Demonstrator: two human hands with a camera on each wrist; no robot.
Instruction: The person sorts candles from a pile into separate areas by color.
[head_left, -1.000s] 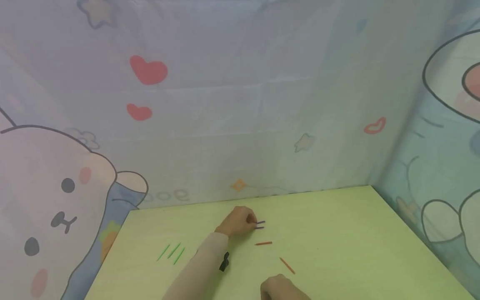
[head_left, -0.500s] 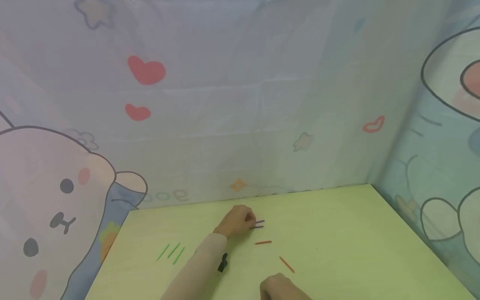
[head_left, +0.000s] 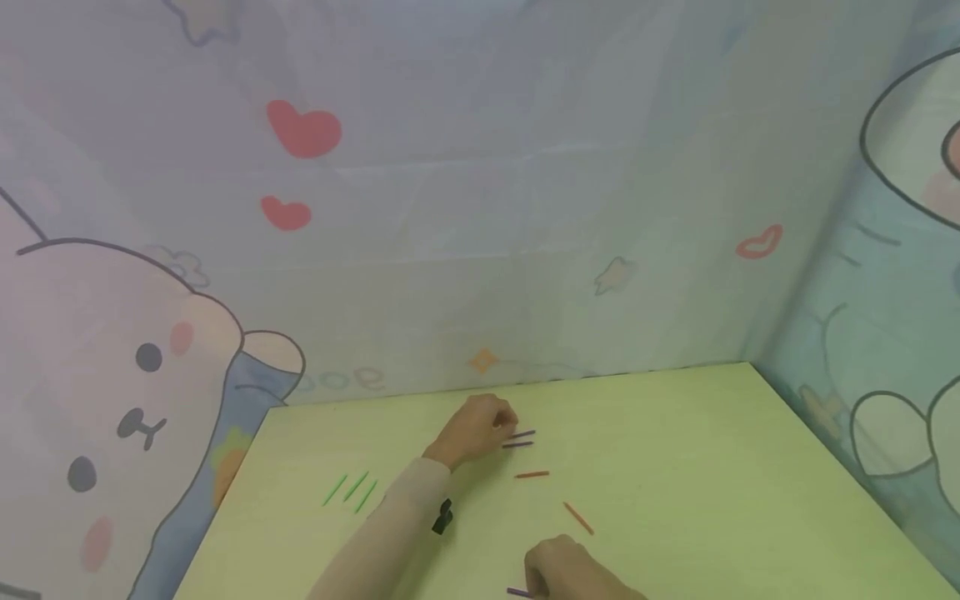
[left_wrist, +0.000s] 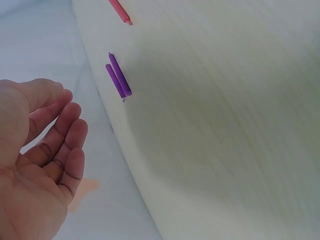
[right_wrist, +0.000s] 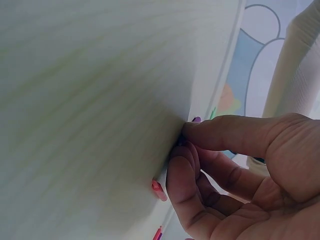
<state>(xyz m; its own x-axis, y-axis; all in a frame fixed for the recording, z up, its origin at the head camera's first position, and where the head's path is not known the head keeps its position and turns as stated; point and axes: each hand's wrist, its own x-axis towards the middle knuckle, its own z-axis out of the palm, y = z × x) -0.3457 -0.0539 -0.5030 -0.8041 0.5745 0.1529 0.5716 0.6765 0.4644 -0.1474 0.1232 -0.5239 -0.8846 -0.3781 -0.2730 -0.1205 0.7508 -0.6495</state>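
My left hand is at the far side of the table, with two purple candles lying side by side by its fingertips. In the left wrist view that hand has loosely bent fingers and holds nothing; the purple pair lies apart from it. Near the front edge of the head view, my right hand pinches another purple candle between thumb and fingers. Its end sticks out past the thumb in the right wrist view; the fingers hide the rest.
An orange-red candle lies just in front of the purple pair. A slanted orange candle is close beyond my right hand. Several green candles lie at the left of the pale yellow-green table. A printed cloth hangs behind.
The left hand has drawn slightly back, baring more of the two purple candles. The head view has shifted down a little, and the candle in my right hand now shows.
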